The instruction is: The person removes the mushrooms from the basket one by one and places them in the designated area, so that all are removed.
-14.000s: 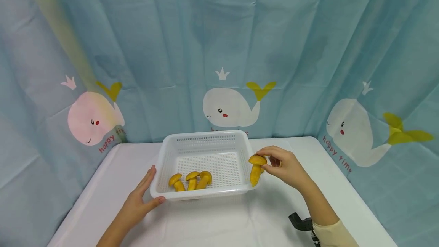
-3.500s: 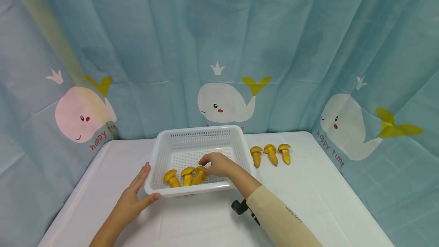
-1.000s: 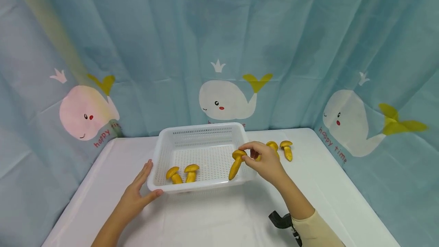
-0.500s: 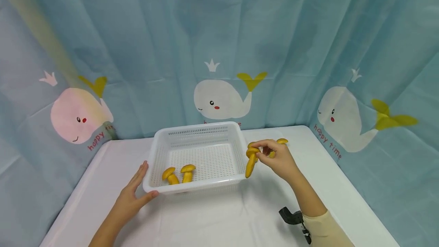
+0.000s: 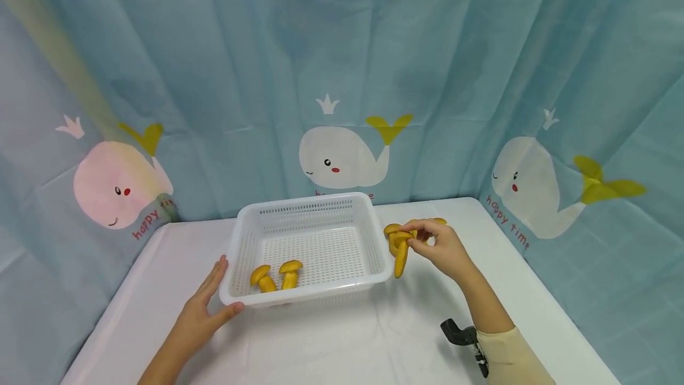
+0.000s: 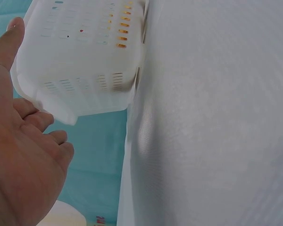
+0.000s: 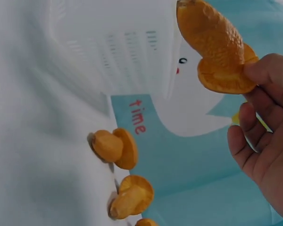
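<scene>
My right hand (image 5: 443,251) pinches a yellow-brown mushroom (image 5: 401,259) by its cap, between thumb and fingertips, just right of the basket. The stem of this mushroom (image 7: 212,35) points up and left in the right wrist view. Behind it, partly hidden by the hand, several similar mushrooms (image 7: 132,197) lie on the table. My left hand (image 5: 198,319) touches the near left corner of the white plastic basket (image 5: 320,291), fingers stretched along its side and thumb at the front rim. Two mushrooms (image 5: 290,275) lie inside near the front wall.
A white cloth covers the table (image 5: 310,349). Behind it hangs a blue curtain (image 5: 240,153) printed with whales. A black wrist mount (image 5: 459,333) sits beside the right sleeve (image 5: 515,358).
Since one second ago, my right hand has carried the mushroom rightward from above the basket to beyond its right wall, lowering it slightly. My left hand stays at the basket corner.
</scene>
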Available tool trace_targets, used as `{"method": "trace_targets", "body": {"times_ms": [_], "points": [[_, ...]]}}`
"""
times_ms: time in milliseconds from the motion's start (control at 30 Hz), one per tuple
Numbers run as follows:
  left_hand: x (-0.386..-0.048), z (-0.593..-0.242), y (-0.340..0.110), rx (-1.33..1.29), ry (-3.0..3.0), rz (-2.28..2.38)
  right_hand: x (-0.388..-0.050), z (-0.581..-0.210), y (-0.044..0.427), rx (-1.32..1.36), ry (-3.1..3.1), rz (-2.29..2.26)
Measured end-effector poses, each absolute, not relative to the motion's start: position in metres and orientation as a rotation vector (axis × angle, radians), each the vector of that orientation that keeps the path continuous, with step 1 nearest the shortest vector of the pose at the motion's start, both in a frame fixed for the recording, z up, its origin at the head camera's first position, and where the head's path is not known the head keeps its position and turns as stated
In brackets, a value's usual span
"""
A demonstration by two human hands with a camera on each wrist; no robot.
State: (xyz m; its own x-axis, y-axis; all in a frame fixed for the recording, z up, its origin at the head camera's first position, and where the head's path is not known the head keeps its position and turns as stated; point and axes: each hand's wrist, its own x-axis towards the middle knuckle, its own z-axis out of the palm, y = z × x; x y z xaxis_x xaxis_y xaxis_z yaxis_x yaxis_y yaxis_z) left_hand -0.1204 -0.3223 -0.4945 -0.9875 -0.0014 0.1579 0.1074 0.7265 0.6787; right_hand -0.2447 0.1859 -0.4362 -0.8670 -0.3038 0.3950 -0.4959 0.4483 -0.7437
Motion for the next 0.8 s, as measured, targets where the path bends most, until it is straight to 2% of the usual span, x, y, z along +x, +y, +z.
{"method": "trace_targets", "body": {"times_ms": [800], "points": [[-0.119,-0.493,-0.321,-0.083,-2.78,-1.085,-0.267,-0.476,0.19,0.604,-2.578,1.54]]}}
